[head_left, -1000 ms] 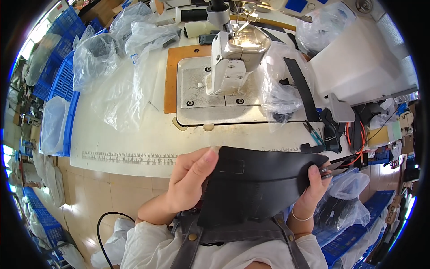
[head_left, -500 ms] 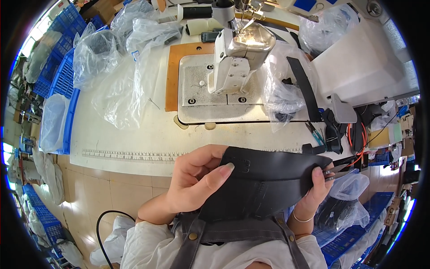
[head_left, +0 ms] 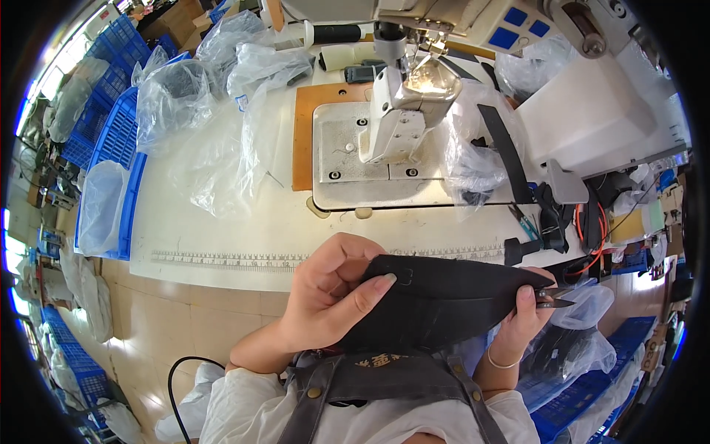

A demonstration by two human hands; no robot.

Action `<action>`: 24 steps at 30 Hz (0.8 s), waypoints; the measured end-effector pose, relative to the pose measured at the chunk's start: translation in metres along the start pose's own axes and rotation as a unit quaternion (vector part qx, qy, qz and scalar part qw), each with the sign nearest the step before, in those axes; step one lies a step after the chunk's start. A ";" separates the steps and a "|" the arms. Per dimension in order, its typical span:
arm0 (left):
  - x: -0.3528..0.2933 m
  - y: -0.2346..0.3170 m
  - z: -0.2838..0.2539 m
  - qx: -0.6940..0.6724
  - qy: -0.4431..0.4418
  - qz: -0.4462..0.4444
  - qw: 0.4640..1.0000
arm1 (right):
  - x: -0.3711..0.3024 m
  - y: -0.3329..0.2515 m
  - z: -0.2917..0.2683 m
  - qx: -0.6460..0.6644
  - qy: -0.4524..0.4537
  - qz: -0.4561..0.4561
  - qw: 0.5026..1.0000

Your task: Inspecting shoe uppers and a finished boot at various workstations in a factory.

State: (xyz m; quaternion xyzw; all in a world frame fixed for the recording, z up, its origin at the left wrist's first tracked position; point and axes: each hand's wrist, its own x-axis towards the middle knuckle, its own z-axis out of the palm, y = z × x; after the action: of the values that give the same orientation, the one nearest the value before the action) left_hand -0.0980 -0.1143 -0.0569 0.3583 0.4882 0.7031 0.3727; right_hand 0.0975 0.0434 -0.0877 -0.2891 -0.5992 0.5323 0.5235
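Note:
A black leather-like panel (head_left: 444,303) with stitch lines is held up in front of my apron, just short of the table's front edge. My left hand (head_left: 336,292) pinches its upper left corner, with the thumb on the near face and the fingers curled behind. At the far right end, my right hand (head_left: 526,314) grips the panel's edge between thumb and fingers. Small dark scissors (head_left: 555,298) also sit in that hand, their blades pointing out to the right. Their handles are hidden.
Beyond the panel stands a sewing machine (head_left: 403,111) on a white table (head_left: 222,240) with a ruler strip (head_left: 229,259). Clear plastic bags (head_left: 177,96) and blue crates (head_left: 118,140) are on the left. Teal-handled snips (head_left: 523,220) and a black strip (head_left: 506,152) lie at right.
The panel has tilted, so its glossy highlights and lower stitching show less. Both hands keep their grip. The table and machine appear slightly further right and lower as the view shifts.

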 end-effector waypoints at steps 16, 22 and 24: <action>-0.062 0.002 -0.027 -0.121 -0.044 -0.054 0.990 | -0.077 -0.015 0.003 0.012 0.026 0.001 1.000; -0.084 0.011 -0.021 -0.154 -0.020 -0.028 0.987 | 0.007 0.038 0.023 -0.283 -0.156 -0.135 0.937; -0.104 0.016 -0.018 -0.163 -0.009 -0.018 0.986 | 0.021 0.052 0.040 -0.391 -0.198 -0.175 0.882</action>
State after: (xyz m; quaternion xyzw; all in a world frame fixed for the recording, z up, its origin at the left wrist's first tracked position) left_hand -0.0681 -0.2165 -0.0612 0.2896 0.3701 0.7633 0.4432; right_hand 0.0428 0.0627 -0.1252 -0.2492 -0.8904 0.2007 0.3236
